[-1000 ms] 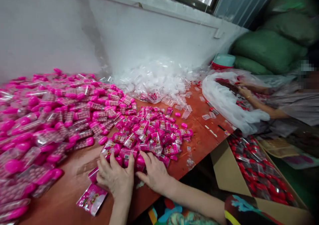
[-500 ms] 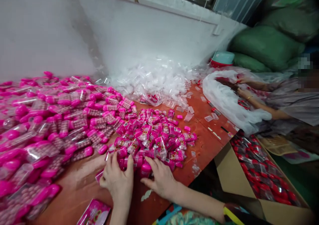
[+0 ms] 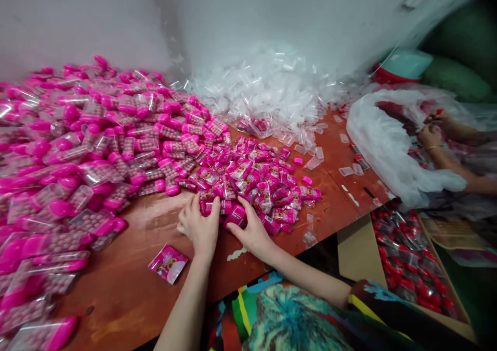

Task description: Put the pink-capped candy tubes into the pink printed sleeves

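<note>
A heap of small pink labelled packets (image 3: pixel 252 183) lies in the middle of the red-brown table (image 3: pixel 128 283). My left hand (image 3: pixel 199 225) rests at the heap's near edge, fingers curled onto the packets. Beside it my right hand (image 3: pixel 250 231) has its fingers closed round a pink-capped packet (image 3: pixel 235 216) at the same edge. One flat pink sachet (image 3: pixel 168 263) lies alone on the table, nearer to me than my left hand.
A big pile of pink-capped bottles in clear bags (image 3: pixel 77 154) fills the left. Clear empty bags (image 3: pixel 267 92) are heaped against the wall. At the right another person's hands (image 3: pixel 430 133) work in a white plastic bag (image 3: pixel 392 149). A cardboard box of red items (image 3: pixel 407 263) stands below the table edge.
Both my hands have pushed further from me into the near edge of the packet heap. The lone pink sachet now lies clear of my left hand. The camera has tilted down.
</note>
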The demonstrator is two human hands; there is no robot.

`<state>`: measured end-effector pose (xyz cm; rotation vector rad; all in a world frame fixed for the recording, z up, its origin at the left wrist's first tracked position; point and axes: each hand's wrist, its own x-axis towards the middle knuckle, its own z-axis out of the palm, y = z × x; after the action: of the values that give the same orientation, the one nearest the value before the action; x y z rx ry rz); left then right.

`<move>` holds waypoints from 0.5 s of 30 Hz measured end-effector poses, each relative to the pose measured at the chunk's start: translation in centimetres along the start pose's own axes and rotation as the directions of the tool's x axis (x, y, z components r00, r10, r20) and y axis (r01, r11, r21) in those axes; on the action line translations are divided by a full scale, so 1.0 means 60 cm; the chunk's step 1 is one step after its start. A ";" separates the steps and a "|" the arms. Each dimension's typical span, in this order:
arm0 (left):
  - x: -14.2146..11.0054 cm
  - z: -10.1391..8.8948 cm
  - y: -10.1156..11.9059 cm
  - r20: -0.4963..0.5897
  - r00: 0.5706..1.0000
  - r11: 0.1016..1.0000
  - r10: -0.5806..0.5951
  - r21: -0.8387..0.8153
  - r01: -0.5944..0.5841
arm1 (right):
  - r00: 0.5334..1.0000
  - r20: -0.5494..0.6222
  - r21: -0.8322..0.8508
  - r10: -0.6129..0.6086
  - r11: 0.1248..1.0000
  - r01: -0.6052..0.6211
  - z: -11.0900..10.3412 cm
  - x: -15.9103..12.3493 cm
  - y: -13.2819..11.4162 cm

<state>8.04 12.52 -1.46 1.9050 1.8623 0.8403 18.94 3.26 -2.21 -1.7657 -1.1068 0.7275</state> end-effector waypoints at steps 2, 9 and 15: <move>0.000 0.003 0.006 -0.039 0.999 0.997 0.008 -0.077 -0.011 | 0.999 0.005 0.149 0.033 0.988 -0.033 0.008 0.009 0.001; 0.008 0.003 0.021 -0.044 0.997 0.914 -0.063 -0.404 0.040 | 0.969 0.152 0.502 0.192 0.830 -0.243 0.027 0.028 -0.014; 0.029 0.007 0.026 0.026 0.999 0.909 -0.042 -0.415 0.049 | 0.938 0.238 0.702 0.250 0.624 -0.344 0.035 0.039 -0.056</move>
<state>9.42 14.16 -0.52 1.5902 1.5544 1.0999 16.93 6.86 -0.10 -1.1934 -0.4443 1.2910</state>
